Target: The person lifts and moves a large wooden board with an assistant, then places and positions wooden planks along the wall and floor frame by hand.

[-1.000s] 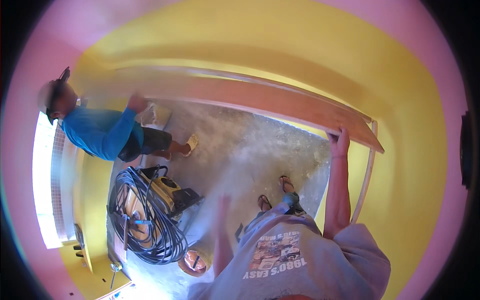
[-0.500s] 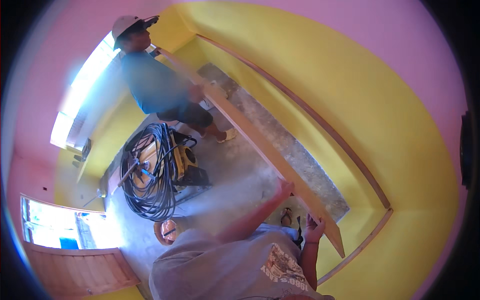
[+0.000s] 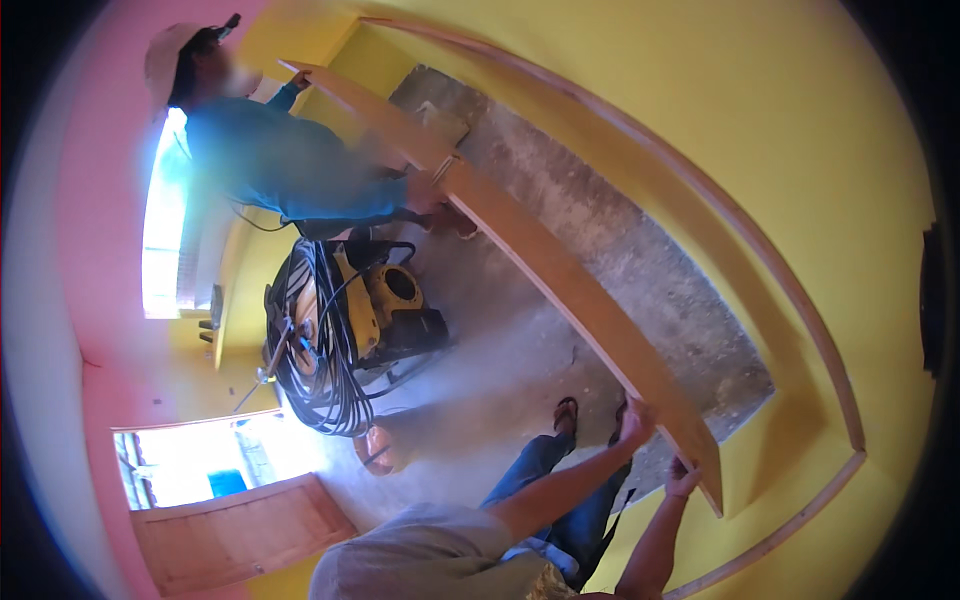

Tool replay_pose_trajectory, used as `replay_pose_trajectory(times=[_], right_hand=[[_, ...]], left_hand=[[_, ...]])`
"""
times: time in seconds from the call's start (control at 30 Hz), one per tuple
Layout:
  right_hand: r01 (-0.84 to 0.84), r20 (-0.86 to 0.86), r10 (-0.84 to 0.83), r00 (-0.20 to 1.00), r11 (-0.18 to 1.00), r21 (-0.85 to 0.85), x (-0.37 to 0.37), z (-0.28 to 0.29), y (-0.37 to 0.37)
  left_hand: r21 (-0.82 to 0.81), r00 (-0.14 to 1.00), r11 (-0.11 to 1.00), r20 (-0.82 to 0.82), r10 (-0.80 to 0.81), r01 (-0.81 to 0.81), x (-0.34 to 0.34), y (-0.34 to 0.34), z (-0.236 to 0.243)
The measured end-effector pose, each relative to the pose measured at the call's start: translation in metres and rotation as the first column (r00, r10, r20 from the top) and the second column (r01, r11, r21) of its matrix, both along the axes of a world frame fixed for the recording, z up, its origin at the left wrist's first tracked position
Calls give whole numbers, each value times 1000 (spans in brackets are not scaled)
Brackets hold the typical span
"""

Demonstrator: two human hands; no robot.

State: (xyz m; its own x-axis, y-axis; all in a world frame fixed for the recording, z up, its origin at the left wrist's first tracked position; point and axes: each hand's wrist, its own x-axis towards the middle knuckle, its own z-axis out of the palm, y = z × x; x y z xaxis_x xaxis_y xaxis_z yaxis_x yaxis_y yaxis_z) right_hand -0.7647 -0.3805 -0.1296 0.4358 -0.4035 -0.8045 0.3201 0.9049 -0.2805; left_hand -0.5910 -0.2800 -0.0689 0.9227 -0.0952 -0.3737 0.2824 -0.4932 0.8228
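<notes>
A long wooden board (image 3: 570,310) runs diagonally over the bare concrete floor, away from me. My left hand (image 3: 636,420) grips its left edge near the close end, and my right hand (image 3: 684,474) is closed on it a little nearer that end. A person (image 3: 270,155) in a blue top and a cap holds the far part of the board with their hands.
Below the person stands a yellow machine (image 3: 355,310) with coiled black hose (image 3: 305,390). An orange round object (image 3: 378,450) lies nearby. Wooden battens (image 3: 760,240) line the yellow wall (image 3: 800,120). A wooden door (image 3: 240,530) and bright openings are at the left.
The board has come away from the wall and now lies diagonal in view. My left hand, free one second ago, has taken hold of it. The person has turned with it.
</notes>
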Motion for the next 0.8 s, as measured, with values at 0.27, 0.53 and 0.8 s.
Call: replay_pose_trajectory(times=[0.27, 0.53, 0.8], right_hand=[[50, -135, -66, 989, 992, -117, -28, -51, -21], [53, -122, -61, 991, 997, -62, 40, -108, -47], [-34, -195, -6, 981, 979, -200, 113, -125, -99]], left_hand=[[-137, 977, 987, -203, 60, -88, 48, -4, -19], [348, 924, 860, -52, -379, 373, 144, 0, -145], [-192, 918, 969, -392, 68, -153, 210, -69, -167]])
